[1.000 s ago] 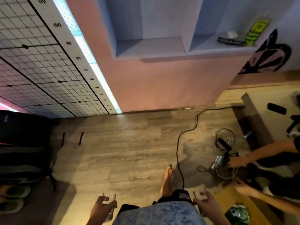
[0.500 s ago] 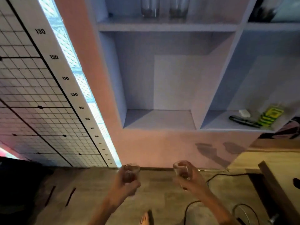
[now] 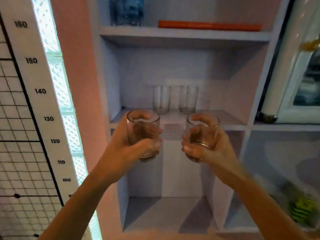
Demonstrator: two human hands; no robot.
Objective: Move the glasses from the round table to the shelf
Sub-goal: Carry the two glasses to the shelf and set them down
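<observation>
left hand (image 3: 136, 137) grasping one glass (image 3: 143, 134), right hand (image 3: 206, 144) grasping another glass (image 3: 201, 137); both upright, raised just in front of the shelf (image 3: 230, 118) edge. two glasses (image 3: 174, 99) already stand beyond the hands, at the back. step: placing. next, by my judgement: reach in, set both down short of the standing pair, then let go.

**Two glasses held up at the shelf**

I see my left hand (image 3: 133, 146) wrapped around one clear glass (image 3: 143, 129) and my right hand (image 3: 207, 148) around another glass (image 3: 201, 134), both upright before the shelf (image 3: 174, 118). Two empty glasses (image 3: 161, 99) stand side by side on it, further back.
</observation>
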